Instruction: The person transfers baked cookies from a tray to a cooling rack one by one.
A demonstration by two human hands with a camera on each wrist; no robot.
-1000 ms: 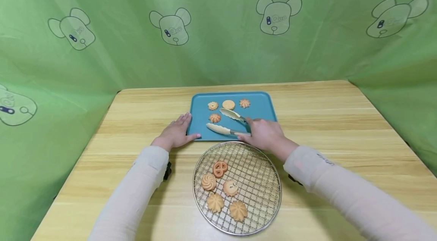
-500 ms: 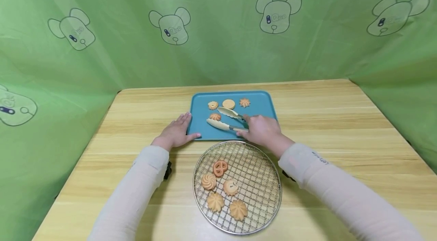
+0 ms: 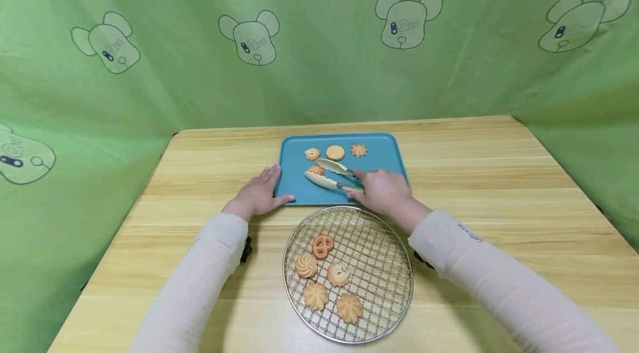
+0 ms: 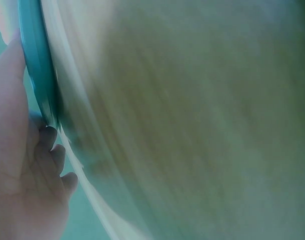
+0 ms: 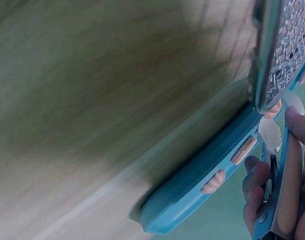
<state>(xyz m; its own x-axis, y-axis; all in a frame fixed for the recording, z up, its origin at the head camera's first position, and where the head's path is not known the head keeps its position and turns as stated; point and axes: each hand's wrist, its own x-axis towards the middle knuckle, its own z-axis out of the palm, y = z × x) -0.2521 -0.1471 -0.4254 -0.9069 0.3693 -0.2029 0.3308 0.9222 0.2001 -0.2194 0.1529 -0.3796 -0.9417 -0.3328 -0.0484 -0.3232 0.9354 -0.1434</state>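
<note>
A teal tray lies at the table's far middle with several cookies on it. My right hand grips cream-tipped tongs, whose two tips sit on either side of a round cookie on the tray. Three more cookies line the tray's far side. My left hand rests flat on the table against the tray's left edge. In the right wrist view my fingers curl round the tongs' handle beside the tray's rim.
A round wire rack with several cookies on its left half lies just in front of the tray. Green cloth walls enclose the wooden table on the back and both sides.
My right hand has moved the tongs left and slightly away, so the tips now flank the round cookie and stand closer together. The left hand has stayed put.
</note>
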